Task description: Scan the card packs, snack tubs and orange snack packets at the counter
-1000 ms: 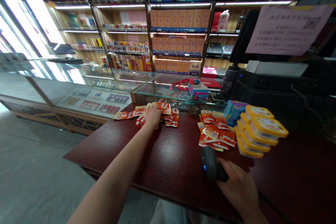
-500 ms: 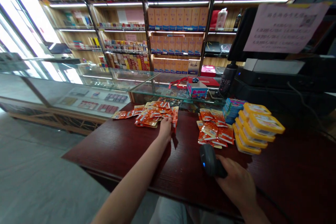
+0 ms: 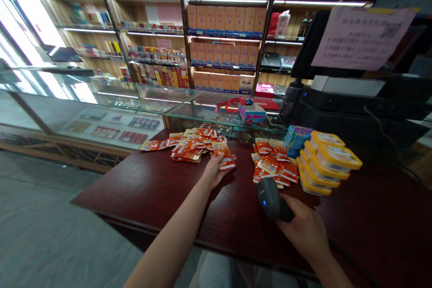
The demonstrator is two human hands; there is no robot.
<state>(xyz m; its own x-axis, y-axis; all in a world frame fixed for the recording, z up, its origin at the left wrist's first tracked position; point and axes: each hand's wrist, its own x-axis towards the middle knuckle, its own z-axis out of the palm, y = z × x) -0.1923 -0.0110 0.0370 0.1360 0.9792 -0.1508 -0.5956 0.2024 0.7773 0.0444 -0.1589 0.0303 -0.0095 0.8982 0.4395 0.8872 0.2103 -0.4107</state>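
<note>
orange packet in left hand; tabletop edge well apart.

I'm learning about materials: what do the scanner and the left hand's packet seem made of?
The scanner: probably moulded plastic, dark and fairly matte, from its smooth rounded shell. The packet: glossy, likely thin plastic film, perhaps foil, from its shiny highlights.

The head camera looks forward and down over the counter.
</note>
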